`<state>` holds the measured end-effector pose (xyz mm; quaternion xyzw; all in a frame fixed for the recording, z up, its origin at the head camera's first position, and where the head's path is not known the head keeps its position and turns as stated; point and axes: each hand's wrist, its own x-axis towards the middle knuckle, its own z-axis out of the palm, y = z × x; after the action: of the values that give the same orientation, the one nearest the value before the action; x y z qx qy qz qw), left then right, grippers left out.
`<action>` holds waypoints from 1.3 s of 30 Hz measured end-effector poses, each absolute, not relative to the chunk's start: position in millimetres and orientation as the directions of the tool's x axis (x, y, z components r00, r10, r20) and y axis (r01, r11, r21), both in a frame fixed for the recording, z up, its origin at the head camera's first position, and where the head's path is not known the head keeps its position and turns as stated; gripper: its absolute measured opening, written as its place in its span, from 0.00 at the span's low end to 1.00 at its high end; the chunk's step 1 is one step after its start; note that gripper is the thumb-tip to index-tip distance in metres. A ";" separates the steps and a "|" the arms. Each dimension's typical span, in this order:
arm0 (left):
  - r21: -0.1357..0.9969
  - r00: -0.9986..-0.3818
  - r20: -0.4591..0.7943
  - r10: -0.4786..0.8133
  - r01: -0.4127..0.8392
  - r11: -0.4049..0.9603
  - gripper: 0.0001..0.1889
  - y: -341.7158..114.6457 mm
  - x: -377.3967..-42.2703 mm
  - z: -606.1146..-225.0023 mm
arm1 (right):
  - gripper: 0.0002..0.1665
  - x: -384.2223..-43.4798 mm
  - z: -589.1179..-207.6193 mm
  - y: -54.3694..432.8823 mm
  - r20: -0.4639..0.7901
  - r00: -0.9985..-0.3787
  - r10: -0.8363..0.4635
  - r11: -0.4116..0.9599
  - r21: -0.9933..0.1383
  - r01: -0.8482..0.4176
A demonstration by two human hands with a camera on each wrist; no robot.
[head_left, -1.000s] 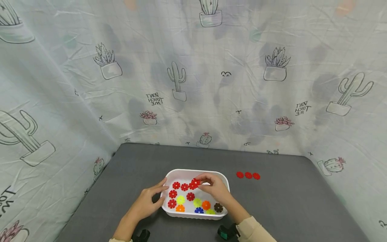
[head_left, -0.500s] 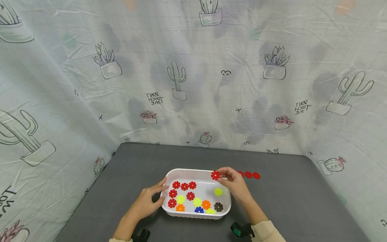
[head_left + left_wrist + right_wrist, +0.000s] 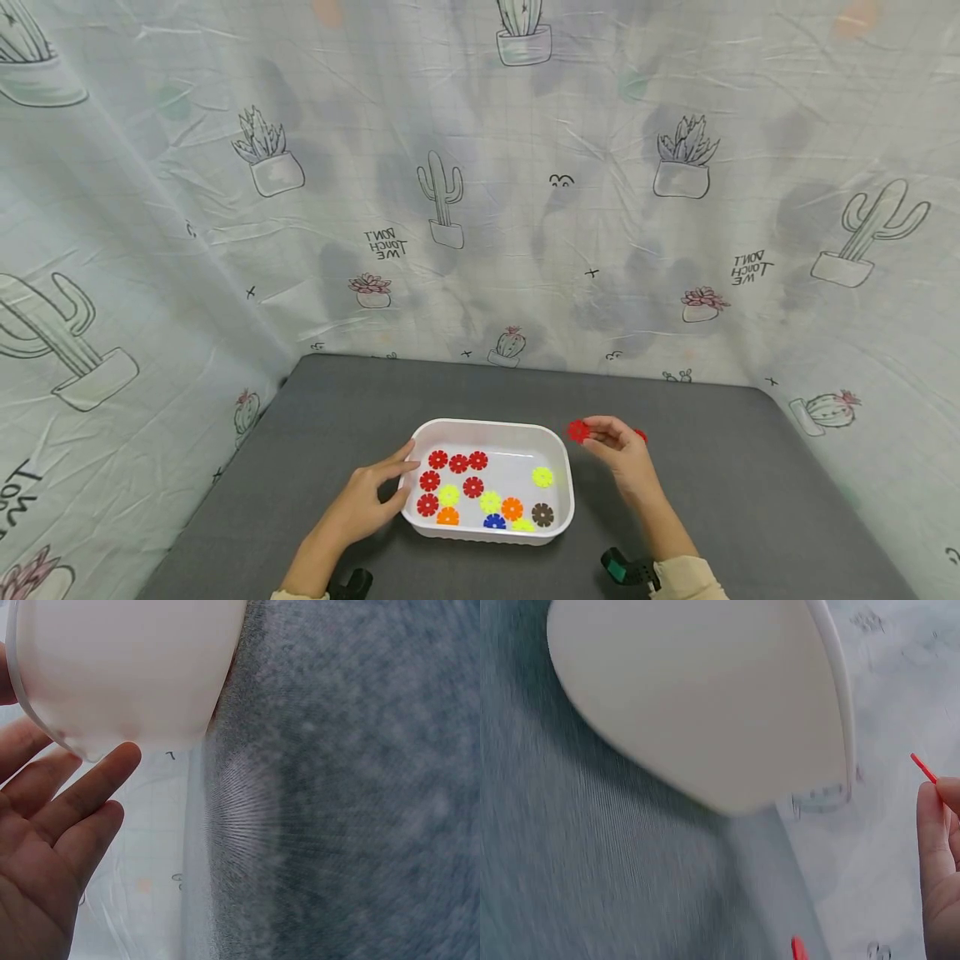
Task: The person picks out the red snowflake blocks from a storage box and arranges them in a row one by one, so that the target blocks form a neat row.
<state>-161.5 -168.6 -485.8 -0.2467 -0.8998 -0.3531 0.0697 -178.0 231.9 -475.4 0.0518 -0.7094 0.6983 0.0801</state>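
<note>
Fingers [image 3: 932, 825] of the person's right hand [image 3: 622, 457] grasp a red, notched, flower-shaped disc [image 3: 578, 431], plastic by its look, pinched near its edge against the thumb. From where I follow this, the disc hangs just beyond the right wall of the white, round-cornered tray [image 3: 705, 712], above the grey, cloth-like counter [image 3: 712, 500]. The right wrist view shows it to me nearly edge-on, as a thin sliver.

I judge it very light and fairly stiff, with little to fear from ordinary handling, though a hard squeeze could bend something so thin. Its faces may be slick, so I would take it by the rim, thumb on one face and fingertips on the other, letting the notches give some bite. Lying flat, such a piece offers little edge to get under; a nail slid into a notch should help.

The left hand [image 3: 367, 496] has its fingers loosely extended, touching the tray's left end without clenching. That tray looks light and smooth too, so I would steady it by its lip. Six more red discs [image 3: 458, 463] lie inside, among yellow-green ones [image 3: 490, 502]. Behind the right hand another red piece [image 3: 641, 435] shows, mostly hidden.
</note>
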 end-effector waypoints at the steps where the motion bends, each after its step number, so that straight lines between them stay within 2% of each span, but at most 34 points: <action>1: 0.601 -0.868 0.302 0.395 0.495 0.628 0.19 -168.3 -161.5 -485.7 | 0.20 -178.7 -477.1 236.5 0.188 -0.981 0.054 0.014 -0.982 -0.187; 12: 0.613 -0.883 0.279 0.377 0.466 0.638 0.19 -167.3 -162.1 -486.2 | 0.17 -177.9 -499.5 288.5 0.108 -0.970 0.216 -0.108 -0.985 -0.133; 19: 0.633 -0.896 0.240 0.375 0.437 0.640 0.20 -168.3 -162.3 -485.1 | 0.15 -178.6 -509.7 306.7 -0.019 -0.944 0.330 -0.072 -0.997 -0.005; 26: 0.643 -0.903 0.221 0.369 0.419 0.641 0.20 -168.0 -162.3 -484.4 | 0.15 -181.1 -508.2 323.7 -0.082 -0.916 0.394 -0.096 -0.994 0.048; 31: 0.637 -0.904 0.228 0.362 0.420 0.647 0.20 -168.1 -162.5 -484.6 | 0.15 -182.9 -507.4 331.6 -0.093 -0.910 0.405 -0.052 -0.996 0.079; 35: 0.643 -0.907 0.223 0.356 0.412 0.645 0.20 -167.2 -162.3 -484.4 | 0.19 -184.9 -511.4 336.3 -0.085 -0.907 0.413 0.006 -0.995 0.096; 39: 0.651 -0.911 0.216 0.352 0.403 0.643 0.20 -166.5 -161.4 -483.9 | 0.22 -188.9 -516.6 337.9 -0.049 -0.896 0.442 0.136 -0.983 0.121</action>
<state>-161.4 -166.5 -483.9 -0.2087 -0.9056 -0.3675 0.0347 -188.9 337.9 -516.6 -0.1897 -0.7427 0.6294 0.1275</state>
